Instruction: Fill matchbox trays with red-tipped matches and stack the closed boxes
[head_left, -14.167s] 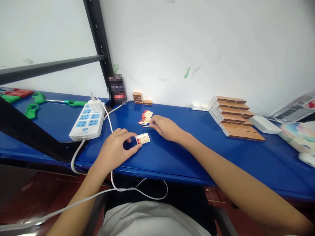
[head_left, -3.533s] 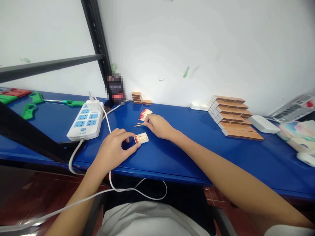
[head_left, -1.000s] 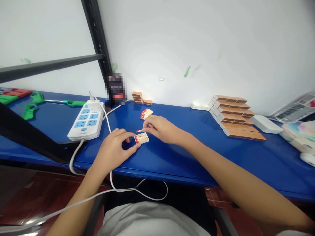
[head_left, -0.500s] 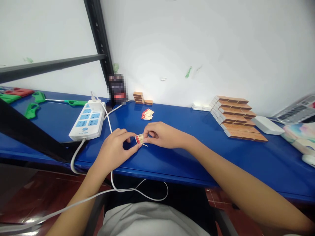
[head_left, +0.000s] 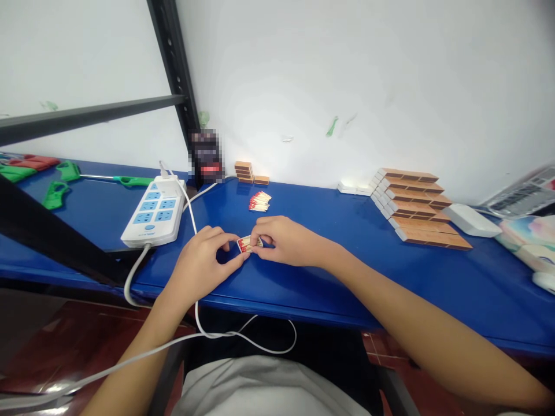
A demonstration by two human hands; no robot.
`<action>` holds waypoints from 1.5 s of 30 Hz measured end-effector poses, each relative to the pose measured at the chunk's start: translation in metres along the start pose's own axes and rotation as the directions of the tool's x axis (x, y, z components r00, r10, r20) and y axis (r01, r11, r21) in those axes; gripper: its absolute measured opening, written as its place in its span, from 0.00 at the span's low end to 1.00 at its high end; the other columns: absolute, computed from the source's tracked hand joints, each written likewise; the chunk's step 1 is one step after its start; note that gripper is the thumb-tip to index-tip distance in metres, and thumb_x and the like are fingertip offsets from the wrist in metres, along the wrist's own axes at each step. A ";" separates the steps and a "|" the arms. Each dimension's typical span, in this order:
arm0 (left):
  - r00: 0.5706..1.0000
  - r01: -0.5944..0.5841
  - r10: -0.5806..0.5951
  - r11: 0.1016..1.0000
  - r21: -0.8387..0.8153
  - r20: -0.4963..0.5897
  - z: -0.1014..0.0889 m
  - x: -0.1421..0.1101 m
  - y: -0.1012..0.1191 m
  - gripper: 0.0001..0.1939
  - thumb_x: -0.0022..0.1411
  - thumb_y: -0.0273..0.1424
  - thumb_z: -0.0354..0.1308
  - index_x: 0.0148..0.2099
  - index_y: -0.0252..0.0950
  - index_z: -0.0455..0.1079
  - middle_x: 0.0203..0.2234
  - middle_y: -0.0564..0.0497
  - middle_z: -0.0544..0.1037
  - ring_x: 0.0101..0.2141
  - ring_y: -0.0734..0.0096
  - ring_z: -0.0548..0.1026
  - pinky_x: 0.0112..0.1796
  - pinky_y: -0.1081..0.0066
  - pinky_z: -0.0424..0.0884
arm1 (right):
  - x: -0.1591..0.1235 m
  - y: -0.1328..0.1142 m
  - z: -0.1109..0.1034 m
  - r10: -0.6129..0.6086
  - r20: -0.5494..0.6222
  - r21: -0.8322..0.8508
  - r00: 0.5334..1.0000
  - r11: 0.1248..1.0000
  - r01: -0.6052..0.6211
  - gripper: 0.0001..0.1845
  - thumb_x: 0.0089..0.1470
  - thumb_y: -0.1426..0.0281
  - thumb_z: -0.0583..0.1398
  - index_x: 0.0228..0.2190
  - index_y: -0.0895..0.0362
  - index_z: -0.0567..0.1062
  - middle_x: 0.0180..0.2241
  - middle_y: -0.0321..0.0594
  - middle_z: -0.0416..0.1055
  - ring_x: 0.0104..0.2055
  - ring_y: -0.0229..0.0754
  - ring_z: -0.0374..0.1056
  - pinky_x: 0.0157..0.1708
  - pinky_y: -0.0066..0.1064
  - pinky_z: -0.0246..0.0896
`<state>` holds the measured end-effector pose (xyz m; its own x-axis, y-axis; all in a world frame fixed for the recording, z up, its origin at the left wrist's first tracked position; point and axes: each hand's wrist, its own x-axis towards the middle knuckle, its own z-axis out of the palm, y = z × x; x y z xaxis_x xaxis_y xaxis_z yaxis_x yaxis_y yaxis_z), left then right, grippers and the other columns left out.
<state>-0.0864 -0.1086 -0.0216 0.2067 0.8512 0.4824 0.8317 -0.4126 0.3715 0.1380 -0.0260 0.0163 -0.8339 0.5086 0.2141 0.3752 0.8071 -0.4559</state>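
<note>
Blue tabletop [head_left: 321, 294] under right hand [head_left: 282, 240], fingers [head_left: 258, 227] curled over matchbox tray [head_left: 238, 247].

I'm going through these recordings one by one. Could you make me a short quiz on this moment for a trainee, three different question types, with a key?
1. Which grip reaches over the matches in the tray?

2. True or false: the loose pile lies nearer the wall than the tray does.

3. Which of these is on the table?
A. banana
B. power strip
C. hammer

Key:
1. The right grip.
2. True.
3. B.
</note>
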 end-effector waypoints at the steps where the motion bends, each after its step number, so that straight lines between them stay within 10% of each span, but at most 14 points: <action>1: 1.000 -0.001 0.001 1.000 0.001 0.002 0.000 0.000 0.000 0.11 0.68 0.41 0.66 0.45 0.40 0.80 0.31 0.51 0.76 0.36 0.63 0.72 0.40 0.63 0.70 | 0.000 0.000 -0.001 -0.004 -0.020 0.006 1.000 1.000 0.004 0.02 0.61 0.73 0.65 0.35 0.58 0.79 0.32 0.36 0.70 0.32 0.36 0.61 0.35 0.30 0.54; 10: 1.000 -0.005 0.005 1.000 -0.007 0.008 -0.001 0.000 0.000 0.12 0.68 0.41 0.66 0.47 0.40 0.80 0.32 0.50 0.77 0.36 0.62 0.73 0.40 0.63 0.70 | 0.005 0.010 -0.006 0.022 -0.074 -0.009 0.997 1.000 -0.023 0.05 0.63 0.72 0.64 0.36 0.57 0.81 0.29 0.34 0.69 0.31 0.36 0.61 0.34 0.30 0.52; 18: 1.000 -0.011 0.011 1.000 -0.011 0.023 0.000 0.000 -0.001 0.10 0.68 0.41 0.66 0.46 0.41 0.80 0.32 0.51 0.76 0.37 0.62 0.73 0.41 0.63 0.70 | 0.029 0.067 0.006 0.268 -0.319 -0.140 0.909 0.935 -0.325 0.05 0.63 0.70 0.65 0.40 0.58 0.80 0.36 0.39 0.72 0.35 0.40 0.64 0.37 0.31 0.51; 45: 1.000 -0.009 0.009 1.000 -0.010 0.023 0.000 -0.001 -0.002 0.12 0.69 0.42 0.66 0.47 0.41 0.80 0.32 0.52 0.77 0.37 0.64 0.73 0.41 0.64 0.70 | 0.011 0.064 0.001 0.074 -0.200 -0.021 0.977 0.997 -0.080 0.03 0.60 0.70 0.70 0.35 0.57 0.84 0.30 0.35 0.69 0.32 0.36 0.63 0.35 0.29 0.54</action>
<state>-0.0883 -0.1089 -0.0225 0.2263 0.8544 0.4677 0.8248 -0.4235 0.3747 0.1523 0.0307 -0.0109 -0.7059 0.6170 0.3480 0.4496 0.7698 -0.4530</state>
